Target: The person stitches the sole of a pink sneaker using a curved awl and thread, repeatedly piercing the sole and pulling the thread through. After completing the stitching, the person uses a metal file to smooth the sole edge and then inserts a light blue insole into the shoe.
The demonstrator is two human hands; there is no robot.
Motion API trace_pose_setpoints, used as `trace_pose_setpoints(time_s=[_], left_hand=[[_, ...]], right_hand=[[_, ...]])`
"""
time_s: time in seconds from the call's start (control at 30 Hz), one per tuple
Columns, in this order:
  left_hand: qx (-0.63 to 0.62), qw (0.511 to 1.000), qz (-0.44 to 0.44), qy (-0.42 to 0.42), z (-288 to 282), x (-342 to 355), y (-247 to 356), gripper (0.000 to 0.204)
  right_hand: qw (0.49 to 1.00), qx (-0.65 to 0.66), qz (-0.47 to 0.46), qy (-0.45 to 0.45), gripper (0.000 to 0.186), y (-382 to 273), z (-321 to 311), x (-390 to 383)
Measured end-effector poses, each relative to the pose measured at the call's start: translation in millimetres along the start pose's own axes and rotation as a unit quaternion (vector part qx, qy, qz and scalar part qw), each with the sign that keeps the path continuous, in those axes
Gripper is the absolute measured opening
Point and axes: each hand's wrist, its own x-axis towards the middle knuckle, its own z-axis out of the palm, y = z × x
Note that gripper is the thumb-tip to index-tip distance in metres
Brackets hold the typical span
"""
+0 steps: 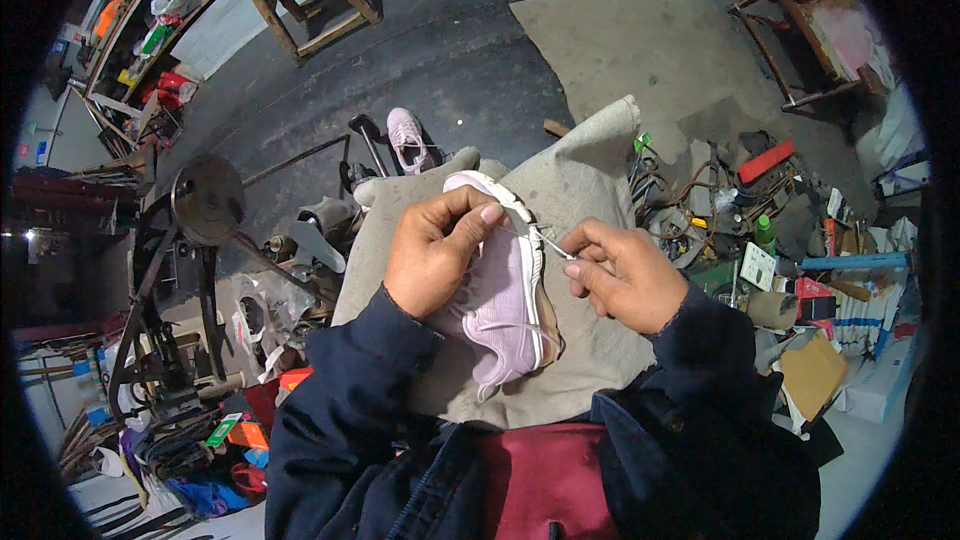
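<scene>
A pale pink sneaker (pixel 495 315) lies on its side on a grey cloth (pixel 590 360) over my lap, its white sole edge facing right. My left hand (pixel 440 245) is closed over the upper part of the shoe, thumb and forefinger pinched at its side. My right hand (pixel 625 275) pinches a thin, pale needle-like piece (pixel 556 248) at the sole's edge; its exact kind is too small to tell. A fine light strand seems to run from there toward my left thumb. Farther off, a second pink sneaker (pixel 407 140) stands on the floor.
At the left stands a metal machine with a round wheel (pixel 208 200). Tools and scraps, with a red block (pixel 766 161) and a green bottle (pixel 765 232), crowd the right side. A wooden stool (pixel 310 0) stands at the far left, a chair (pixel 810 30) at the far right.
</scene>
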Motion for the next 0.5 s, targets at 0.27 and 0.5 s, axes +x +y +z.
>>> trace_pose_setpoints(time_s=[0.27, 0.5], left_hand=[[-0.004, 1.000, -0.014, 0.017, 1.7, 2.9, 0.7, 0.021], [-0.019, 0.998, -0.054, 0.041, -0.1, 9.6, 1.1, 0.020]], right_hand=[[0.997, -0.028, -0.041, 0.057, 0.021, 11.4, 10.1, 9.0], [0.976, 0.181, -0.113, -0.036, 0.017, 23.3, 12.8, 15.5]])
